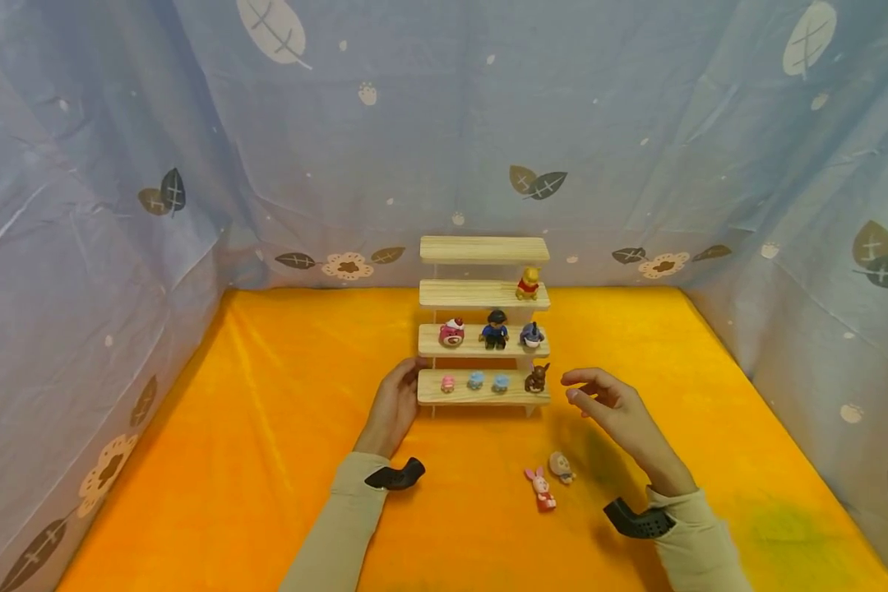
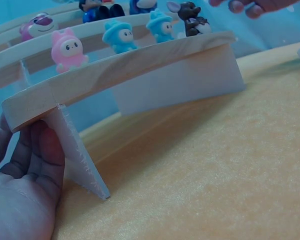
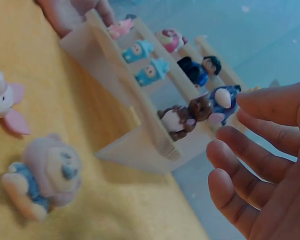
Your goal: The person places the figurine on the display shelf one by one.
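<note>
A tiered wooden display shelf (image 1: 483,294) stands on the orange cloth. My left hand (image 1: 395,404) is at the left end of its lowest tier, with bent fingers (image 2: 50,145) against the white side support under the board. My right hand (image 1: 612,413) hovers just right of that tier, fingers loosely curved and holding nothing. Beside it, a brown big-eared animal figurine (image 1: 536,378) sits at the tier's right end. Along the same board are two blue-hatted figurines (image 2: 119,37) and a small pink figurine (image 2: 68,50).
Higher up are a pink bear (image 1: 451,332), a dark-capped figure (image 1: 495,330), a blue donkey (image 1: 532,335) and a yellow bear (image 1: 529,284). A pink piglet figurine (image 1: 541,490) and a lilac-hooded figurine (image 3: 52,175) lie on the cloth in front. Patterned curtains (image 1: 429,107) surround the table.
</note>
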The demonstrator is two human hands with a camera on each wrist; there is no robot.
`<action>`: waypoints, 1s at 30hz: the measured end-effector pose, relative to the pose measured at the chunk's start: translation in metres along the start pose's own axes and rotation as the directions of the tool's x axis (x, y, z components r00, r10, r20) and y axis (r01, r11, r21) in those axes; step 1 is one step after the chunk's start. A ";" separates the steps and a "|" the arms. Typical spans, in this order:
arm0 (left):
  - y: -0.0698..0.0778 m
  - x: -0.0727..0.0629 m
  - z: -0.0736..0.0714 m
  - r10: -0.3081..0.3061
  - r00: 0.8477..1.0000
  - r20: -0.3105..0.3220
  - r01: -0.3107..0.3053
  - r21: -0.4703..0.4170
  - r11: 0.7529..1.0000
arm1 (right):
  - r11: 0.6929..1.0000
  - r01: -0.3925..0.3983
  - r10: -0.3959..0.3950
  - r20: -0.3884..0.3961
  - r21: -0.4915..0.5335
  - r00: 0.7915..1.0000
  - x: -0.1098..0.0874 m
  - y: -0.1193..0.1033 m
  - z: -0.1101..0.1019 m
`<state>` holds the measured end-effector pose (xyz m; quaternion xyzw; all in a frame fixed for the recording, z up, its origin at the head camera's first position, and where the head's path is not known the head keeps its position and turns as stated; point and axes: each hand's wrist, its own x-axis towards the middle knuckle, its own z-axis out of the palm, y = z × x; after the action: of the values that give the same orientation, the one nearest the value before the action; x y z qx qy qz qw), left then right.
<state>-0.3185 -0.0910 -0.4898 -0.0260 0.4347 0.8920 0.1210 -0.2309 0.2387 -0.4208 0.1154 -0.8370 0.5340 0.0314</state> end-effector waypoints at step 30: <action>0.001 0.000 0.001 -0.010 1.000 -0.019 0.009 -0.037 0.999 | 0.991 -0.104 0.117 0.174 -0.082 0.978 -0.010 0.036 0.017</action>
<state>-0.3188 -0.0912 -0.4883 -0.0387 0.4190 0.8991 0.1207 -0.2280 0.2393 -0.4615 0.1148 -0.8604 0.4916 -0.0694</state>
